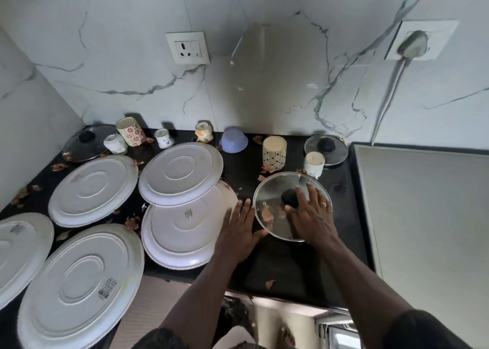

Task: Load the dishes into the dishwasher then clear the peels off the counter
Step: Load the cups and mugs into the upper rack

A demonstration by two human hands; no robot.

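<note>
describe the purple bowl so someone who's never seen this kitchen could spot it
Find the empty wall socket on the marble wall, then drop down and right to the back of the black counter. The bowl sits there upside down, between a small orange-patterned mug and a tall cream cup. It is the only lilac-blue dish there.

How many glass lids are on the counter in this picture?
3. The near lid lies under the right hand. The second lid is at the back right, behind a cup. The third lid is in the back left corner. None seems hidden.
</note>
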